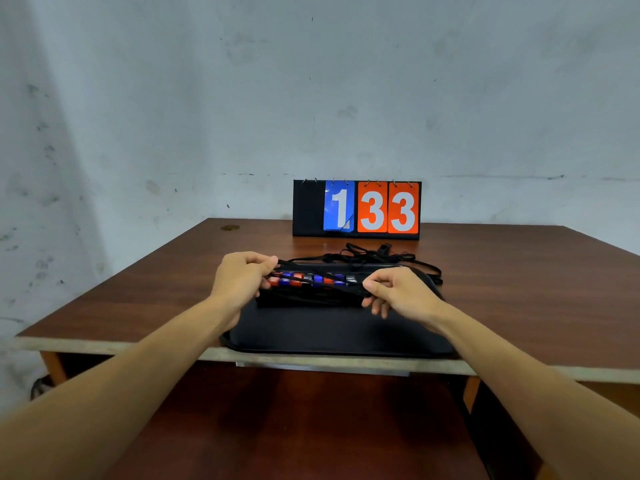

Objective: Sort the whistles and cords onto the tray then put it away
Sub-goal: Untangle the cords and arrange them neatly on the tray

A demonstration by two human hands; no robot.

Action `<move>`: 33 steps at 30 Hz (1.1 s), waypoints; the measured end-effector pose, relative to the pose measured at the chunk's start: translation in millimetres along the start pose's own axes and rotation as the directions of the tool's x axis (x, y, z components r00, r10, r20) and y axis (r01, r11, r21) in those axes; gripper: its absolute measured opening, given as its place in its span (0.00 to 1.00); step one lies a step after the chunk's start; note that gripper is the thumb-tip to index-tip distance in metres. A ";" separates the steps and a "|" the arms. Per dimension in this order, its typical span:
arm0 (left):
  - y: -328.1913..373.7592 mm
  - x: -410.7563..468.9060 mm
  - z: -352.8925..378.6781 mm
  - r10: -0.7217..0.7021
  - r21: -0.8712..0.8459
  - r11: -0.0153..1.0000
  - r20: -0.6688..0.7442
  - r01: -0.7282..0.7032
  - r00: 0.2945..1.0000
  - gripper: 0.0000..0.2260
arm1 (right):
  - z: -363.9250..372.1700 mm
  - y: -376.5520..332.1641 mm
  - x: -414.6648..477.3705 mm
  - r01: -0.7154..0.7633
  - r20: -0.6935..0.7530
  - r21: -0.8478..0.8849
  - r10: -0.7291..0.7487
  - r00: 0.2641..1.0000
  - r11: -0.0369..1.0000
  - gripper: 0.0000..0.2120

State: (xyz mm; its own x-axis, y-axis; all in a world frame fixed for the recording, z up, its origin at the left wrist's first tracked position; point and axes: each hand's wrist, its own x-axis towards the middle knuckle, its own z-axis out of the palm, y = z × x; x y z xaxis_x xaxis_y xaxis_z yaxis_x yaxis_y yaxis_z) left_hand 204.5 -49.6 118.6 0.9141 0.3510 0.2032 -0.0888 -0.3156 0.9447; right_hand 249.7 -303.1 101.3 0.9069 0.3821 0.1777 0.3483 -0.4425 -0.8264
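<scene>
Now, left hand (242, 282) and right hand (398, 293) each pinching one thin black cord (323, 280), stretched over a row of red, blue and silver whistles (285, 282) on the flat black tray (329, 332), at the near edge of the brown wooden table (166, 275), loose black cords (367, 254) tangled past the tray's far edge.

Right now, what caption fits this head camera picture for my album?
Sorting time: left hand and right hand stretch a black cord across colourful whistles on the black tray.
</scene>
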 end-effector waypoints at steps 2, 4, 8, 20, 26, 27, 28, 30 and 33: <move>-2.3 0.7 -1.7 0.079 0.124 0.990 -0.040 -0.074 0.996 0.06 | 2.2 -0.9 2.2 -0.001 0.062 -0.093 0.007 0.998 0.996 0.08; -6.2 4.4 -4.1 0.107 0.154 0.983 -0.061 -0.097 0.992 0.05 | 3.4 -1.5 4.2 0.015 0.080 -0.172 -0.002 0.997 0.985 0.09; -18.5 12.7 -11.0 0.071 0.154 0.986 -0.070 -0.060 0.995 0.05 | 6.3 -0.8 6.9 0.027 0.045 -0.254 -0.016 0.999 0.967 0.08; -55.3 24.7 -28.8 0.155 0.297 0.938 0.105 -0.179 0.982 0.04 | 18.2 14.3 14.1 0.027 -0.064 -0.208 -0.041 0.997 0.978 0.06; -59.7 25.5 -26.9 0.185 0.310 0.925 0.138 -0.220 0.973 0.02 | 20.6 15.6 11.9 0.051 -0.112 -0.208 -0.076 0.991 0.977 0.04; -60.4 25.3 -27.2 0.186 0.307 0.925 0.142 -0.222 0.972 0.03 | 21.5 16.0 11.2 0.060 -0.110 -0.222 -0.086 0.990 0.973 0.04; -61.1 25.0 -27.5 0.189 0.305 0.925 0.146 -0.225 0.971 0.03 | 22.2 16.3 10.7 0.072 -0.107 -0.242 -0.100 0.989 0.968 0.04; -62.3 24.7 -27.8 0.193 0.316 0.920 0.153 -0.233 0.969 0.04 | 24.0 16.9 10.1 0.095 -0.093 -0.294 -0.127 0.988 0.951 0.04; -63.2 24.9 -27.5 0.207 0.353 0.900 0.165 -0.254 0.964 0.03 | 26.7 17.2 9.8 0.123 -0.051 -0.389 -0.155 0.987 0.913 0.08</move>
State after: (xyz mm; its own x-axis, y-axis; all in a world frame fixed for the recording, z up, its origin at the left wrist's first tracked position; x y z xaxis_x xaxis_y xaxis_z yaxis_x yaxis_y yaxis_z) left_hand 222.0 3.4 71.1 0.9284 0.1277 0.3489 -0.1719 -0.6848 0.7082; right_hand 258.3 -285.4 74.5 0.8530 0.4039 0.3305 0.5218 -0.6727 -0.5247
